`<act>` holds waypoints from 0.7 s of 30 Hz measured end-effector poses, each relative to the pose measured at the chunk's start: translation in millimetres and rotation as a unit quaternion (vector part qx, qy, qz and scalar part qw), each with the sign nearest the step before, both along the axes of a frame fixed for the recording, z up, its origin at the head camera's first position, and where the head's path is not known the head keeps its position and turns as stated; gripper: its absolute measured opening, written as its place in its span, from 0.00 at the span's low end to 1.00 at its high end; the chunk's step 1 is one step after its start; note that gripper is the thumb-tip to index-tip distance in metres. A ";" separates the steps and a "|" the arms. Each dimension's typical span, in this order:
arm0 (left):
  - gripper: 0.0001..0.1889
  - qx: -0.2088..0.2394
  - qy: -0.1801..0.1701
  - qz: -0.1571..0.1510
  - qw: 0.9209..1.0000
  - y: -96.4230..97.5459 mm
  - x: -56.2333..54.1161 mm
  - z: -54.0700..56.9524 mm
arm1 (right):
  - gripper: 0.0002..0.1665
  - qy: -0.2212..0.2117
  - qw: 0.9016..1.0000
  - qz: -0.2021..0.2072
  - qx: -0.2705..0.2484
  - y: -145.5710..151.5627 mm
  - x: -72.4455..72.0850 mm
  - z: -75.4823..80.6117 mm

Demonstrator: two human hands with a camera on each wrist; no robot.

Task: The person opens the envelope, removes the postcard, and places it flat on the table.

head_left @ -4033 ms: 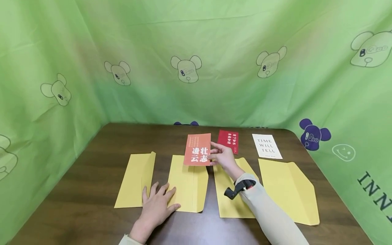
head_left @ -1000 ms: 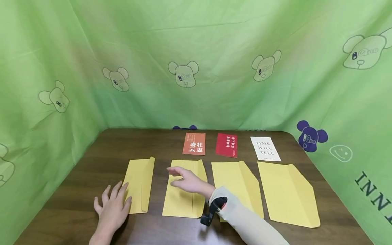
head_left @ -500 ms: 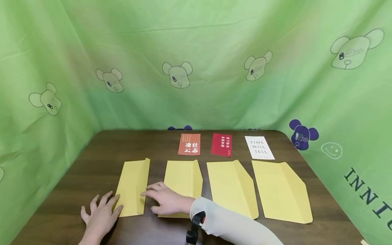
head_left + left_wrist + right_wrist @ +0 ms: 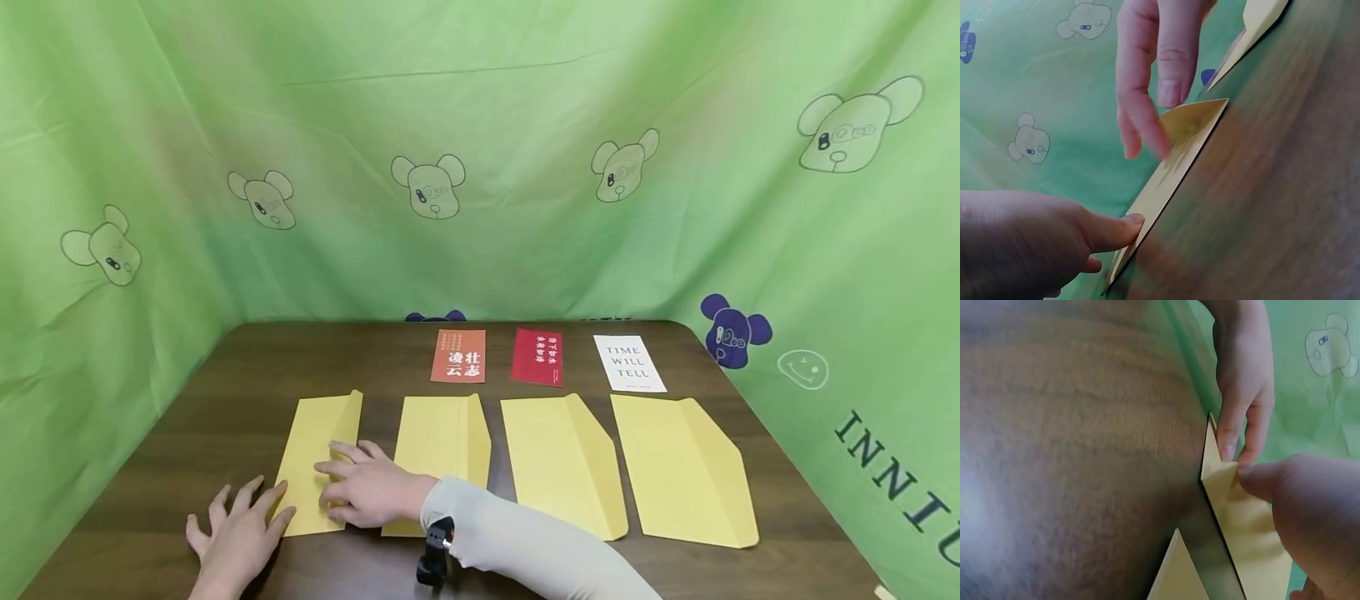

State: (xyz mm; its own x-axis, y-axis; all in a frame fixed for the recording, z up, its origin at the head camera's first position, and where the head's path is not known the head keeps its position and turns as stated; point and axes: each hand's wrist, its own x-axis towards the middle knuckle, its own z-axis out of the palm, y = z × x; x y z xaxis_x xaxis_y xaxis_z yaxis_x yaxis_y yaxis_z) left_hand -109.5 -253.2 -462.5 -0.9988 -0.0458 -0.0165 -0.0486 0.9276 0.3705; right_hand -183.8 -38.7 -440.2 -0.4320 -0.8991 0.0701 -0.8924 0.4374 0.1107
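Leftmost of the yellow envelopes (image 4: pixel 311 437) lies on the table with its flap along the right side. My left hand (image 4: pixel 238 533) rests at its left edge, fingers spread. In the left wrist view, that hand's thumb touches the envelope (image 4: pixel 1159 184). Over the flap side is my right hand (image 4: pixel 371 492), its fingers reaching left across the paper. The right wrist view has the right thumb (image 4: pixel 1260 480) at the edge of the flap; whether it presses there I cannot tell. Part of the second envelope (image 4: pixel 427 433) is hidden behind the right hand and forearm.
Two more yellow envelopes, a third (image 4: pixel 558 458) and a fourth (image 4: pixel 678 467), lie to the right. Behind the row are an orange card (image 4: pixel 458 356), a red card (image 4: pixel 537 357) and a white card (image 4: pixel 630 363). A green printed curtain (image 4: pixel 495 250) surrounds the table.
The orange card, earlier held in my right hand, lies at the back of the table. My right hand has moved left to the first envelope; my left hand has shifted to its left edge.
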 end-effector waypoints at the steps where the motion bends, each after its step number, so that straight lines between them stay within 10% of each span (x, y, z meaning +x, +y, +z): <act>1: 0.27 0.000 0.001 0.000 1.000 -0.2 0.4 -0.4 | 0.14 -0.001 1.000 -0.001 -0.002 0.1 -0.7 -0.1; 14: 0.26 0.005 0.001 0.006 1.000 0.8 -1.6 0.9 | 0.13 0.075 0.996 0.033 -0.033 21.7 -1.6 -2.4; 21: 0.26 0.011 -0.006 0.008 1.000 -0.4 0.4 0.5 | 0.06 0.013 0.998 0.053 -0.039 24.4 -6.5 -9.0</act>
